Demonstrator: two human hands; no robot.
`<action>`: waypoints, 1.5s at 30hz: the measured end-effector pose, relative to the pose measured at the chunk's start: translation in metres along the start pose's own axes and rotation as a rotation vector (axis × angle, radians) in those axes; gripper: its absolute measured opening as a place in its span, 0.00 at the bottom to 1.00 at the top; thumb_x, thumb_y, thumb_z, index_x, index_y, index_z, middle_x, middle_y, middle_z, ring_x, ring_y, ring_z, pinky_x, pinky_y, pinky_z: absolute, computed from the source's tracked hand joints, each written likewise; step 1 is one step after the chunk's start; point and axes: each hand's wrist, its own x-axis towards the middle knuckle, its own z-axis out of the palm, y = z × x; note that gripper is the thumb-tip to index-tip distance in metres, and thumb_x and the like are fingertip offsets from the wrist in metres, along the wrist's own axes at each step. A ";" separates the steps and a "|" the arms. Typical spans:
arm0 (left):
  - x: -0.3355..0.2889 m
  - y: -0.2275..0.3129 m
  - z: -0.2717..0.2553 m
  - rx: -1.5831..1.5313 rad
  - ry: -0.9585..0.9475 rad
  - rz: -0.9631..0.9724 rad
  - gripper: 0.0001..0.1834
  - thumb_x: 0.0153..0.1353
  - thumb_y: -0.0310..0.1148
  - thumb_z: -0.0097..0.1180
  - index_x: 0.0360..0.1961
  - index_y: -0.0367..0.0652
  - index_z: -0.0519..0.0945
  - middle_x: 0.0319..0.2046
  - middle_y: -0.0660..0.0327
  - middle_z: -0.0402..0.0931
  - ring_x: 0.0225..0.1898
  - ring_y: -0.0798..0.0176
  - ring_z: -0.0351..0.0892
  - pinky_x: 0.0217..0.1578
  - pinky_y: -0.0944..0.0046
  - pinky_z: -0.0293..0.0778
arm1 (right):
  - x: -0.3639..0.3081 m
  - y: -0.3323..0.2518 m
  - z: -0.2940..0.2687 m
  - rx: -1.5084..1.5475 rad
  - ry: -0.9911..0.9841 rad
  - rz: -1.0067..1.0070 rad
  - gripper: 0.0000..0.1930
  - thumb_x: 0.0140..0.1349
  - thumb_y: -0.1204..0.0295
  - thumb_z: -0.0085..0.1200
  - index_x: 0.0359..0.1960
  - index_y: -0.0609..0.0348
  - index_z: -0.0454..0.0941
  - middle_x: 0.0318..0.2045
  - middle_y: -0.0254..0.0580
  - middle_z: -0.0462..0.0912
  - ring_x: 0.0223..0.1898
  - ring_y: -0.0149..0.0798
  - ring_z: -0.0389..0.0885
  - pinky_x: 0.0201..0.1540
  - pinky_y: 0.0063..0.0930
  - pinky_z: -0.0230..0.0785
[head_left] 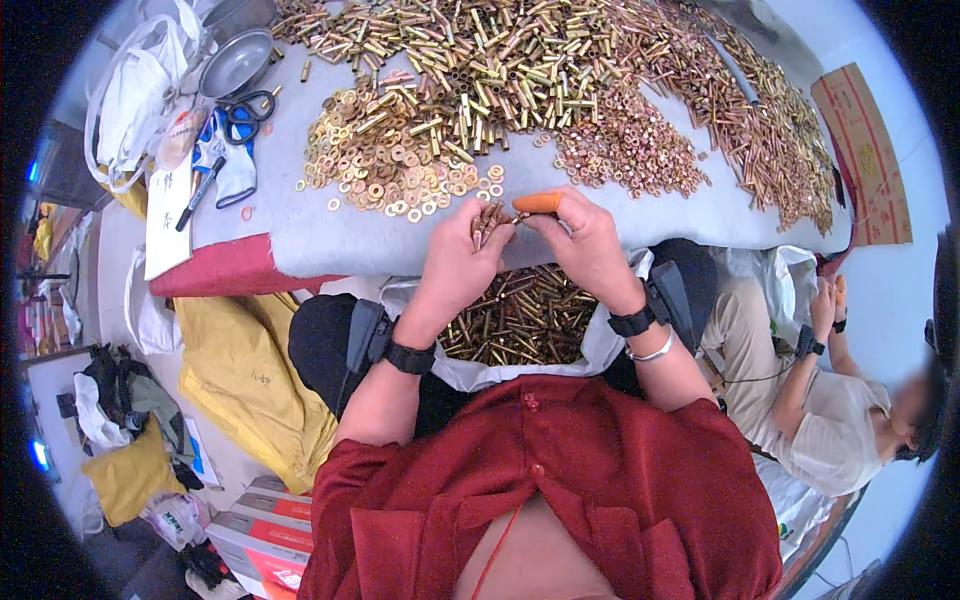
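My left hand (467,254) is closed round several small brass-coloured metal pieces (487,222), whose ends stick out between thumb and fingers. My right hand (588,245), with an orange finger cover (537,203) on one finger, meets it and pinches a small metal part at the fingertips, too small to make out. Both hands are at the table's near edge. Beyond them lie a pile of flat golden washers (375,170), a heap of brass-coloured tubes (500,70) and a pile of small coppery nuts (630,145). Below my hands, a white sack (465,377) holds many slim metal pieces (530,318).
Thin coppery rods (770,150) cover the table's right side. Left are scissors (240,118), a marker (200,195), a blue-and-white glove (232,170) and a metal bowl (237,65). Yellow sacks (260,370) lie on the floor. Another person (830,420) sits at the right.
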 end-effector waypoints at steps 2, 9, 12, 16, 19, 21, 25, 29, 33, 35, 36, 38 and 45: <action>0.000 0.001 0.001 0.089 0.013 0.035 0.08 0.58 0.28 0.56 0.36 0.37 0.74 0.24 0.63 0.77 0.22 0.73 0.72 0.23 0.71 0.69 | 0.000 0.000 -0.001 -0.021 -0.005 -0.004 0.09 0.53 0.80 0.54 0.37 0.59 0.79 0.31 0.46 0.78 0.34 0.48 0.78 0.36 0.33 0.71; 0.001 0.001 -0.001 -0.302 -0.083 -0.157 0.08 0.59 0.28 0.56 0.37 0.37 0.72 0.25 0.61 0.77 0.17 0.74 0.71 0.17 0.72 0.67 | 0.001 -0.004 -0.003 -0.044 -0.006 -0.074 0.10 0.53 0.81 0.54 0.37 0.59 0.79 0.32 0.47 0.78 0.36 0.49 0.76 0.39 0.34 0.70; 0.001 0.003 -0.002 -0.289 -0.089 -0.151 0.09 0.59 0.29 0.56 0.38 0.37 0.71 0.26 0.61 0.77 0.15 0.74 0.70 0.16 0.73 0.66 | 0.001 -0.005 -0.003 -0.042 0.012 -0.077 0.10 0.53 0.81 0.54 0.38 0.60 0.79 0.32 0.47 0.78 0.36 0.48 0.77 0.38 0.33 0.71; 0.001 0.000 -0.006 -0.622 -0.209 -0.278 0.11 0.60 0.33 0.57 0.40 0.41 0.72 0.26 0.62 0.77 0.14 0.74 0.71 0.09 0.77 0.57 | 0.000 -0.010 -0.002 0.062 0.058 -0.038 0.10 0.53 0.82 0.54 0.37 0.60 0.79 0.33 0.45 0.79 0.35 0.45 0.78 0.37 0.30 0.71; 0.000 -0.001 -0.010 -0.701 -0.254 -0.295 0.12 0.60 0.34 0.57 0.41 0.41 0.72 0.26 0.61 0.77 0.15 0.74 0.71 0.08 0.77 0.57 | 0.001 -0.010 -0.002 0.076 0.061 -0.065 0.09 0.54 0.82 0.54 0.37 0.61 0.79 0.34 0.45 0.80 0.35 0.43 0.79 0.37 0.29 0.72; -0.001 -0.001 -0.010 -0.742 -0.280 -0.303 0.12 0.60 0.34 0.57 0.40 0.41 0.72 0.26 0.61 0.77 0.15 0.74 0.71 0.08 0.77 0.57 | -0.002 -0.013 -0.002 0.122 0.063 -0.007 0.09 0.54 0.82 0.54 0.37 0.61 0.79 0.33 0.45 0.80 0.34 0.43 0.79 0.37 0.29 0.72; -0.002 -0.003 -0.009 -0.756 -0.285 -0.301 0.12 0.60 0.35 0.57 0.41 0.41 0.72 0.25 0.62 0.77 0.15 0.74 0.71 0.08 0.78 0.57 | -0.001 -0.015 -0.004 0.130 0.041 0.021 0.09 0.53 0.81 0.54 0.37 0.61 0.79 0.33 0.45 0.80 0.34 0.44 0.79 0.37 0.29 0.72; -0.001 -0.001 -0.005 -0.465 -0.152 -0.223 0.10 0.60 0.34 0.57 0.39 0.41 0.73 0.24 0.63 0.76 0.16 0.75 0.70 0.11 0.77 0.60 | 0.002 -0.009 -0.005 -0.003 -0.004 -0.022 0.08 0.55 0.79 0.54 0.38 0.62 0.79 0.30 0.42 0.79 0.31 0.36 0.77 0.34 0.25 0.68; -0.002 -0.005 0.001 -0.196 -0.028 0.003 0.07 0.59 0.30 0.56 0.36 0.39 0.73 0.24 0.63 0.77 0.18 0.75 0.70 0.16 0.74 0.65 | 0.006 -0.002 -0.007 -0.176 -0.077 -0.056 0.07 0.55 0.74 0.56 0.36 0.61 0.79 0.28 0.44 0.78 0.31 0.40 0.78 0.33 0.28 0.68; -0.002 -0.004 0.003 -0.154 -0.008 0.025 0.07 0.59 0.28 0.56 0.35 0.39 0.73 0.24 0.63 0.77 0.18 0.75 0.70 0.18 0.73 0.66 | 0.010 -0.001 -0.009 -0.267 -0.104 -0.090 0.08 0.55 0.72 0.57 0.35 0.61 0.79 0.28 0.45 0.78 0.31 0.42 0.78 0.33 0.29 0.68; -0.001 -0.005 0.003 -0.238 -0.025 -0.040 0.07 0.60 0.28 0.55 0.36 0.38 0.73 0.24 0.63 0.77 0.18 0.75 0.70 0.18 0.73 0.66 | 0.014 -0.004 -0.009 -0.374 -0.150 -0.053 0.09 0.57 0.67 0.55 0.32 0.61 0.78 0.28 0.48 0.77 0.30 0.46 0.76 0.33 0.34 0.67; 0.001 -0.012 0.005 -0.370 -0.044 -0.098 0.07 0.60 0.28 0.55 0.37 0.37 0.73 0.25 0.62 0.78 0.18 0.76 0.70 0.18 0.73 0.66 | 0.017 -0.004 -0.003 -0.484 -0.197 -0.013 0.12 0.59 0.63 0.52 0.29 0.61 0.77 0.28 0.51 0.77 0.30 0.51 0.74 0.32 0.38 0.66; 0.002 -0.001 -0.008 -0.620 -0.106 -0.211 0.09 0.60 0.29 0.55 0.39 0.38 0.72 0.25 0.61 0.77 0.17 0.74 0.71 0.12 0.76 0.63 | 0.000 0.002 0.019 0.737 0.002 0.380 0.27 0.70 0.52 0.32 0.43 0.66 0.76 0.37 0.45 0.81 0.36 0.38 0.77 0.43 0.33 0.68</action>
